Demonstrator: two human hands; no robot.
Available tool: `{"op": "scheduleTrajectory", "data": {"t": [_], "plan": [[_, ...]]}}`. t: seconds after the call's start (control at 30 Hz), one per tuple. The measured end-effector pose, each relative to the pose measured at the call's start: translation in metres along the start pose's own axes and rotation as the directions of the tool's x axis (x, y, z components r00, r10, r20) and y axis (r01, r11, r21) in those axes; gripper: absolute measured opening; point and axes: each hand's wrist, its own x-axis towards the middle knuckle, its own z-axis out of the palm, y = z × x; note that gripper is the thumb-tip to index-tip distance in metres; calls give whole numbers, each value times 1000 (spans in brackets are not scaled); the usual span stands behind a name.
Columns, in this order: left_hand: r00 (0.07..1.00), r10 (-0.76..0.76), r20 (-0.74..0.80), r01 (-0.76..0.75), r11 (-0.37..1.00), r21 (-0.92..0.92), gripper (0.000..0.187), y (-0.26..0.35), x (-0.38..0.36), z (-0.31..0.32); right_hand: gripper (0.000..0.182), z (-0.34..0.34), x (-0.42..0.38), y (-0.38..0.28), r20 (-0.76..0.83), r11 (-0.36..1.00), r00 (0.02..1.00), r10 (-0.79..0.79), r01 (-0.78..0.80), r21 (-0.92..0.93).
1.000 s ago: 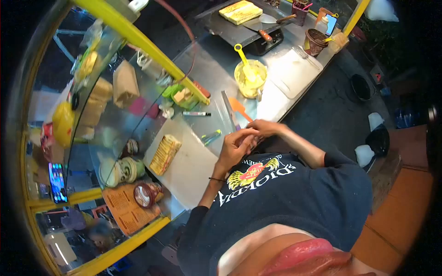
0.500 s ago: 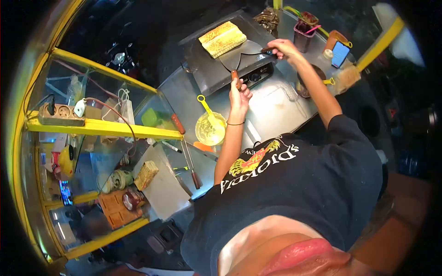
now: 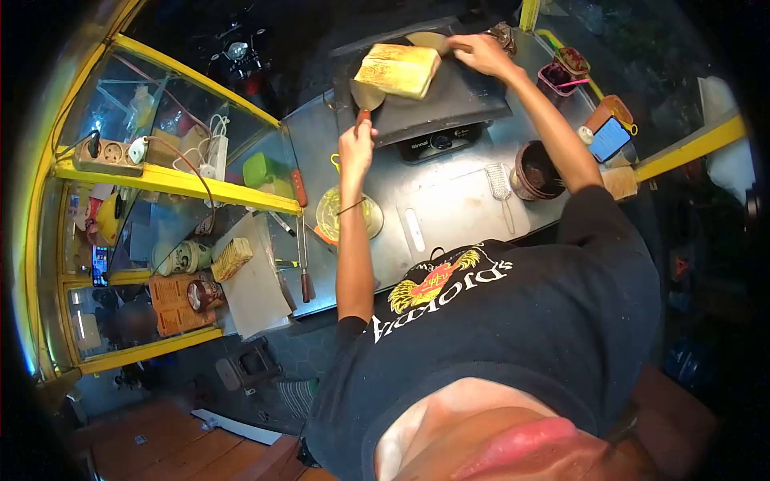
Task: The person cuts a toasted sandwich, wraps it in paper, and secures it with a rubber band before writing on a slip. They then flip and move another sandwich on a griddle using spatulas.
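Observation:
A browned block of bread (image 3: 401,69) sits over the black griddle plate (image 3: 473,92), its pale side facing me. My left hand (image 3: 356,152) is closed around the wooden handle of a spatula (image 3: 367,95), whose wide metal blade is at the bread's near left corner. On the far right side, my right hand (image 3: 486,56) grips a second spatula (image 3: 427,39) by its handle. That blade lies along the bread's far edge, partly hidden behind it.
Below the griddle is a stove (image 3: 439,143). A tub (image 3: 365,218) stands partly behind my left forearm. Toward the right are a grater (image 3: 499,183), a dark pot (image 3: 536,172), a fruit-red tub (image 3: 557,78) and a phone (image 3: 611,138). A yellow-framed glass case (image 3: 192,184) borders the left.
The spatulas have moved from the bread's near right side to opposite sides of it. The bread now shows one broad browned face instead of two strips. My view has shifted too.

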Motion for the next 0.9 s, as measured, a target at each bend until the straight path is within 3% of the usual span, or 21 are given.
{"op": "scheduleTrajectory", "data": {"t": [0.03,0.07,0.1,0.13,0.2,0.23,0.3,0.37,0.43,0.5,0.57,0.6,0.67,0.7,0.77,0.83,0.87,0.9], "plan": [[999,37,5,-37,996,77,47,10,0,-16,24,-8,-10,12,-100,993,989,-110,114,34],[999,26,28,-29,992,124,46,2,11,-27,23,-29,-20,10,58,918,955,290,-295,265],[999,31,19,-33,991,127,46,3,18,-34,24,-43,-32,0,301,635,748,592,-662,398],[997,69,38,-75,976,205,46,5,26,-38,24,-38,-37,-4,301,635,750,589,-659,402],[984,157,80,-175,925,336,47,16,29,-38,28,-15,-56,-16,270,368,578,770,-749,552],[984,157,85,-176,926,334,47,21,26,-34,29,13,-55,-31,233,319,597,768,-671,669],[975,200,92,-220,878,426,49,30,28,-25,26,51,-28,-66,141,382,638,757,-608,696],[956,289,51,-286,878,385,50,22,35,-29,22,21,3,-126,4,740,775,632,-604,296],[989,113,93,-133,959,252,48,20,42,-44,21,-2,5,-156,-166,926,917,362,-374,-51],[985,131,110,-152,967,206,44,14,50,-59,22,-11,-14,-133,-253,951,918,306,-280,135],[989,80,126,-102,978,183,44,8,63,-69,22,-18,-32,-110,-44,759,791,611,-569,315],[989,82,123,-103,978,181,44,8,71,-68,22,-4,-32,-102,-45,762,793,607,-566,315],[946,228,231,-277,937,211,45,8,83,-61,28,43,-36,-73,57,460,609,791,-653,602],[945,229,235,-279,937,209,45,11,90,-57,27,60,-26,-72,117,389,628,770,-606,694],[900,341,272,-409,877,252,46,16,100,-47,22,83,3,-71,220,222,562,797,-613,759],[909,322,264,-384,894,230,44,6,110,-37,21,87,24,-77,174,317,635,753,-581,749],[925,314,213,-342,933,111,42,3,113,-33,21,83,28,-78,170,322,643,747,-573,754],[940,299,164,-301,954,-17,41,4,116,-30,22,77,26,-78,-44,663,819,573,-431,612]]}}
